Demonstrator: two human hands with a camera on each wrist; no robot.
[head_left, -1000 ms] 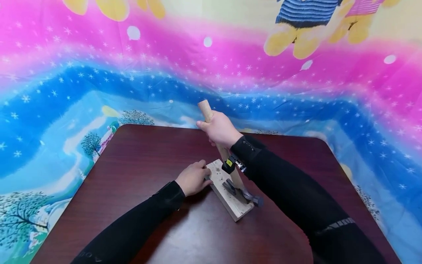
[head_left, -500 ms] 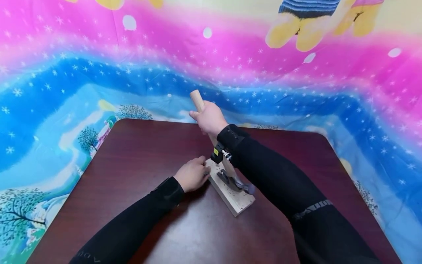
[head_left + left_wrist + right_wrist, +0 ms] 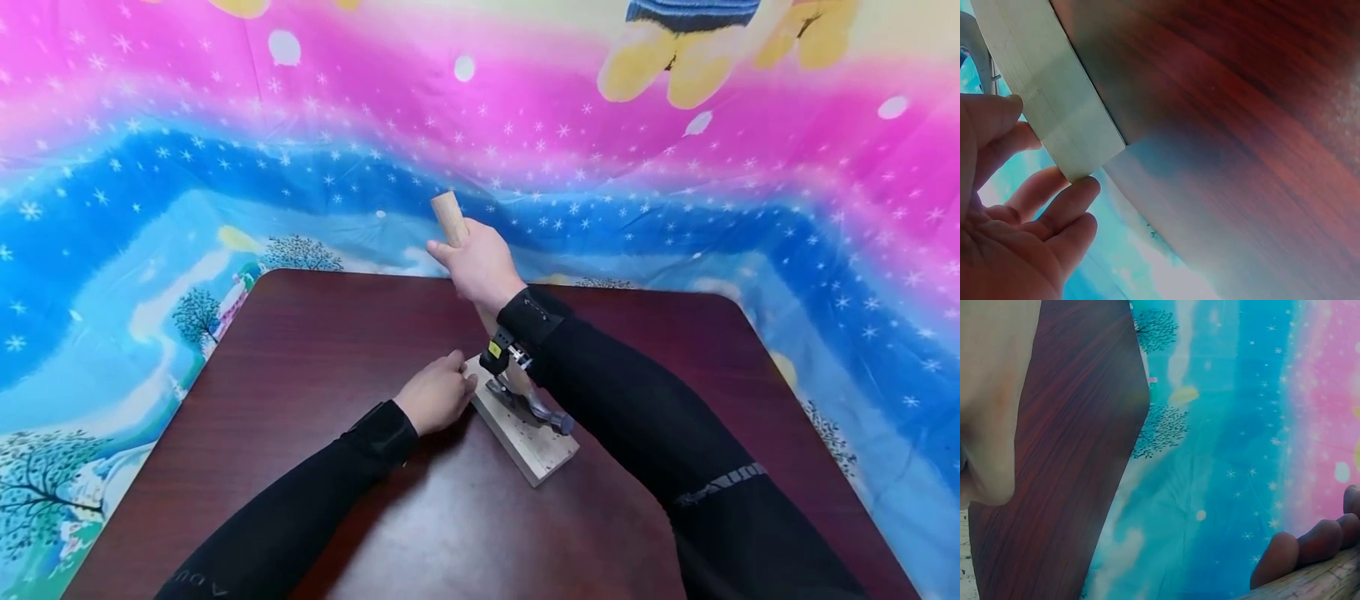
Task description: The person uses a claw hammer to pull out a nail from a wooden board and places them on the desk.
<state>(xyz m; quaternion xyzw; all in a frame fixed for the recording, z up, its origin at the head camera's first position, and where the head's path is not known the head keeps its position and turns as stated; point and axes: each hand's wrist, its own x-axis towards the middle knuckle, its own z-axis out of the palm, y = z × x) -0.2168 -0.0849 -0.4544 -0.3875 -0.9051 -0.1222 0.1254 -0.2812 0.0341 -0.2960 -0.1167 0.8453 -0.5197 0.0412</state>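
Gripping hammer (image 3: 537,407) over board (image 3: 528,446), right hand (image 3: 486,265) (wrist camera (image 3: 492,353) hiding some handle (image 3: 449,218))

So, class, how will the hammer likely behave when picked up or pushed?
The hammer would probably feel head-heavy, its metal-looking head sitting at one end of a wooden handle. It should stay stiff, the handle being thick and straight. Pushed, it likely wouldn't roll far, since the claw juts out sideways.

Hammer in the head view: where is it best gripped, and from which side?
Probably the wooden handle, near its raised far end, from the right, as the right hand grips it. It slants up and away from the metal head over the wooden block, clear of the left hand.
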